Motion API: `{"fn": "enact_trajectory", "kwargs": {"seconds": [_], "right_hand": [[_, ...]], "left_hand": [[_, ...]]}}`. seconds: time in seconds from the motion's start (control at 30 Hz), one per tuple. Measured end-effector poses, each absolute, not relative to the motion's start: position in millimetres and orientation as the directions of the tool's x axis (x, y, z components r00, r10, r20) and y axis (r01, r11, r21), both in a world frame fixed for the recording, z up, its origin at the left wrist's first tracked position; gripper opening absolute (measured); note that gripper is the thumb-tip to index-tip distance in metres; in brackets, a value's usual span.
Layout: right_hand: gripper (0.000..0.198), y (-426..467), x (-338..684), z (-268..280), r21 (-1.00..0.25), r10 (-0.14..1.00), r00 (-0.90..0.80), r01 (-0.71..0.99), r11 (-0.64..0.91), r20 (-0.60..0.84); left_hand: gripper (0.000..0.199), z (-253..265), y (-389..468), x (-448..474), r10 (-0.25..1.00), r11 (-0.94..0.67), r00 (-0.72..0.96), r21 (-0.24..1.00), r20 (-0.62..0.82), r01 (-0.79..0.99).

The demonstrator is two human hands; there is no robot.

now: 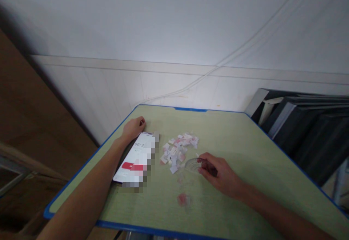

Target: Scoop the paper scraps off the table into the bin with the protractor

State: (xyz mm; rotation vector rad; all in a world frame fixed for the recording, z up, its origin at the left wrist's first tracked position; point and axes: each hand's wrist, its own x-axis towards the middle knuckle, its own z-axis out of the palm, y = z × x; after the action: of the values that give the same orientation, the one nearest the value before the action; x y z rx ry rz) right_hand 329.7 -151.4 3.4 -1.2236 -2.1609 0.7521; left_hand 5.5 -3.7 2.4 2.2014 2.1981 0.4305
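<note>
My right hand [218, 172] pinches a clear, curved plastic piece that looks like a protractor [193, 164] between thumb and fingers. It is tilted just above the table. Left of it lies a loose pile of small white and pinkish paper scraps [178, 149]. Nearer to me, a small reddish scrap [183, 199] and some faint see-through pieces [184, 179] lie on the tabletop. My left hand [134, 126] rests at the left edge of the table with its fingers curled in, and nothing shows in it. Close to that hand and forearm lies a phone [133, 160] with a lit timer screen, partly pixelated.
The green table [245, 145] has a blue rim and stands against a white wall [174, 82]. A cable [201, 77] runs along the wall. Dark folder-like items [305, 131] lean beyond the right edge. A brown panel [40, 87] rises on the left.
</note>
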Motion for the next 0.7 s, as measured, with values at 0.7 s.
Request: {"fn": "enact_trajectory", "kwargs": {"seconds": [0.7], "right_hand": [[0.018, -154.9, 339.8, 4.5, -0.671, 0.863, -0.487, 0.596, 0.442, 0.136]], "left_hand": [[0.018, 3.5, -3.4, 5.9, 0.98, -0.02, -0.015, 0.169, 0.2, 0.985]]}}
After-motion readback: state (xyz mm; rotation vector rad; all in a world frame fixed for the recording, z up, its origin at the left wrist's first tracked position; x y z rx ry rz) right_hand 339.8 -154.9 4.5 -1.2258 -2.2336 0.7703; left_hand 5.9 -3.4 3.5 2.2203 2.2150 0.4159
